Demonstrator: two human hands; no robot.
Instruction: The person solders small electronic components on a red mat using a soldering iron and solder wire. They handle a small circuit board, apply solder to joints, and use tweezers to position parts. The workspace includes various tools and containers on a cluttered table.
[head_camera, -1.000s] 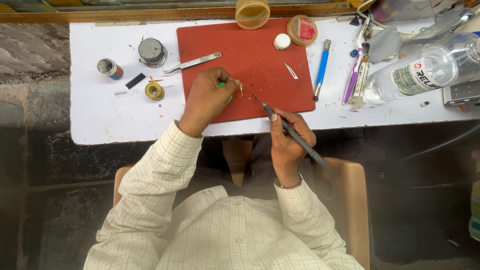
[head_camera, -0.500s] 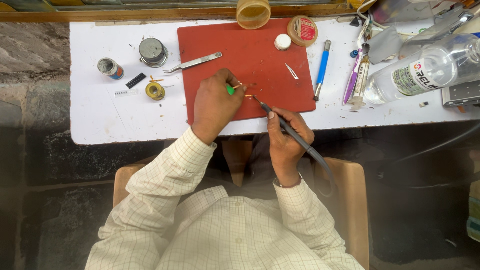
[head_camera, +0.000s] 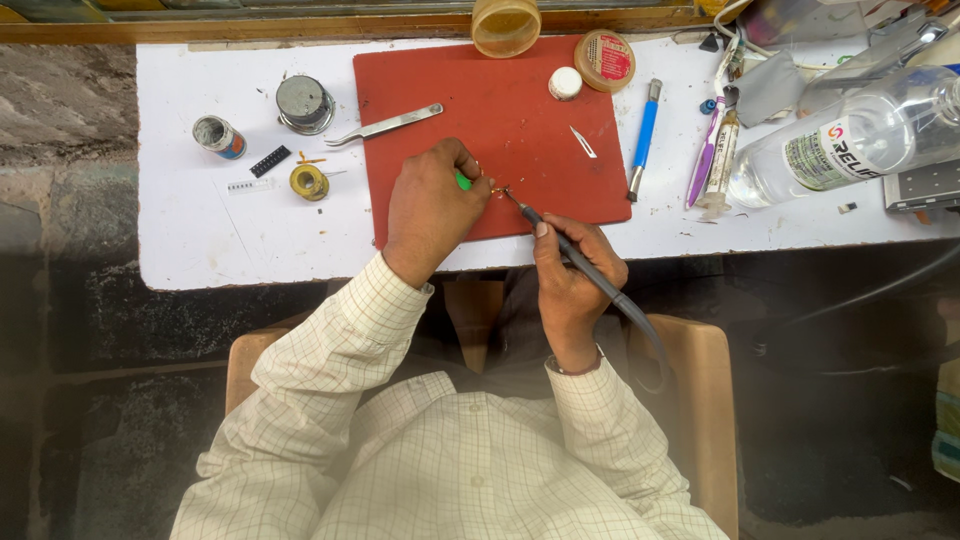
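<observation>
White bench (head_camera: 200, 240) bears a red mat (head_camera: 500, 110); right hand (head_camera: 572, 275) grips a soldering iron (head_camera: 590, 280), left hand (head_camera: 430, 205) pinches a green part (head_camera: 463, 182).

I'm at a small repair workshop bench, the kind used for soldering electronics. My white counter (head_camera: 200, 240) carries a red heat-proof work mat (head_camera: 470, 90), steel tweezers (head_camera: 385, 125), a coil of solder wire (head_camera: 308, 181), little round tins (head_camera: 304, 102) and a clear bottle of liquid (head_camera: 850, 140). A soldering iron (head_camera: 590, 275) sits in my right grip (head_camera: 572, 280), its cable trailing off, with pens and small tools (head_camera: 645, 135) scattered beside the mat.
</observation>
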